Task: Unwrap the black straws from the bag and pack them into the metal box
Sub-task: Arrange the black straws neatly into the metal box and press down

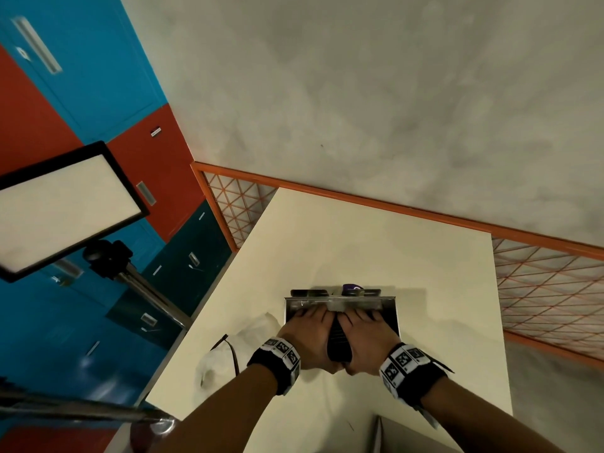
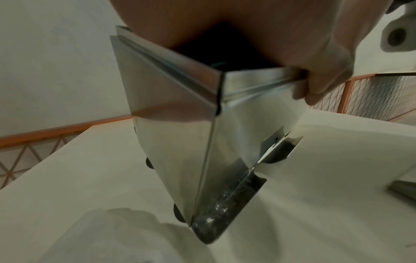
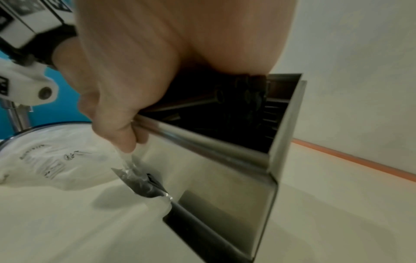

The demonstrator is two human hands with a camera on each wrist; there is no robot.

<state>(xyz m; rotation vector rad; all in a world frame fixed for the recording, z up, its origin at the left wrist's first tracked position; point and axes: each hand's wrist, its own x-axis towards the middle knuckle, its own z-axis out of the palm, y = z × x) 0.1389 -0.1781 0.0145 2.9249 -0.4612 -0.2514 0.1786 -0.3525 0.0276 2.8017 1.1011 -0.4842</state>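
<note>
Both your hands are down in the metal box, on the black straws.

A crumpled clear plastic bag (image 1: 228,351) lies on the white table (image 1: 376,243) just left of the metal box (image 1: 390,310), and a light panel on a stand (image 1: 62,207) rises at the left. The black straws (image 1: 338,343) fill the box. Your left hand (image 1: 305,335) and right hand (image 1: 367,338) lie side by side, touching, fingers spread flat over the straws.
</note>
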